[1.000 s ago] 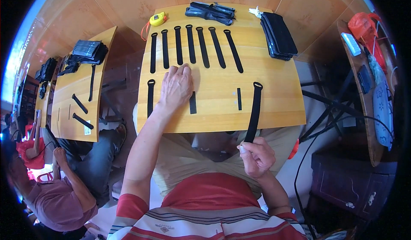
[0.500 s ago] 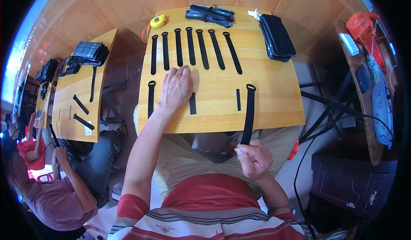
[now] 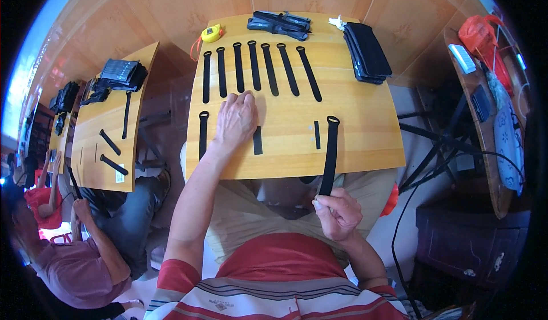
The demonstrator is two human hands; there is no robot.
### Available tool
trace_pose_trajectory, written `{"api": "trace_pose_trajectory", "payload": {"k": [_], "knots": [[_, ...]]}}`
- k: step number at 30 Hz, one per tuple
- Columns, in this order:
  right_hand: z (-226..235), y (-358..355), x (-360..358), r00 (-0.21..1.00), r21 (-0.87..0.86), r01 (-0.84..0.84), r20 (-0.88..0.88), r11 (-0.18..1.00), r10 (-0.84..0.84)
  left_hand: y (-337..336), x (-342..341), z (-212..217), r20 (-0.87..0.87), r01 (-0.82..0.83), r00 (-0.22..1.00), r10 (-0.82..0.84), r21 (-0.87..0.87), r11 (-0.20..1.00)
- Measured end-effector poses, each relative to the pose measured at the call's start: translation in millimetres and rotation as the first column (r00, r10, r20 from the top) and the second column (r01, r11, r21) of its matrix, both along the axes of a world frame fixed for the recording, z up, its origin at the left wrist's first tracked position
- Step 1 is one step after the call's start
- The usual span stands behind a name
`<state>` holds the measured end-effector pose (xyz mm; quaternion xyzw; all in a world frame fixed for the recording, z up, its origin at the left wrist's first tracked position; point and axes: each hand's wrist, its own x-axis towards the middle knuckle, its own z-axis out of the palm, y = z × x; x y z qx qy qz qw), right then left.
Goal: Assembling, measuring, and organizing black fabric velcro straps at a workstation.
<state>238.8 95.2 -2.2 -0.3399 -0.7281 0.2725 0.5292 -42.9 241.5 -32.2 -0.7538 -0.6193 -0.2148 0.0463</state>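
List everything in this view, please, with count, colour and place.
Table: one, tan, centre
Row straps: seven, black, across table
Lone strap: one, black, near left
Short strips: two, dark, near half
Tape measure: one, yellow, far left
Bundle: one, dark, far edge
Stack: one, black, far right
Scrap: one, white, beside stack
Side table: one, tan, left
Pile: one, dark, side table
Co-workers: at least two, mauve, red, left
Bag: one, red, upper right
Cabinet: one, dark, lower right
Held strap: one, black, table's near edge
Left hand: one, bare, over table
Right hand: one, bare, pinching held strap
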Motion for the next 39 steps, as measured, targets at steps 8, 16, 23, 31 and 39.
{"api": "trace_pose_trajectory", "payload": {"k": [8, 16, 23, 31, 39], "knots": [[-4, 1, -3, 0.999, 0.011, 0.011, -0.032, 1.000, -0.011, 4, 0, -6, -0.016, 0.002, 1.000, -0.001, 0.057, 0.998], [-3, 2, -8, 1.000, 0.037, 0.010, -0.024, 0.999, -0.009, 3, 0, -7, 0.019, -0.007, 1.000, 0.005, 0.080, 0.997], [-3, -5, -7, 1.000, -0.050, 0.006, -0.015, 0.999, -0.007, -12, 2, 26, 0.083, 0.061, 0.995, -0.056, -0.058, 0.996], [20, -8, -18, 0.986, -0.106, -0.166, -0.047, 0.980, 0.162, -111, 74, 66, 0.953, 0.653, 0.241, 0.184, -0.300, 0.695], [8, -28, -27, 0.873, -0.505, -0.410, -0.457, 0.760, 0.167, -109, 69, 55, 0.962, 0.561, -0.173, 0.212, -0.081, 0.824]]}}
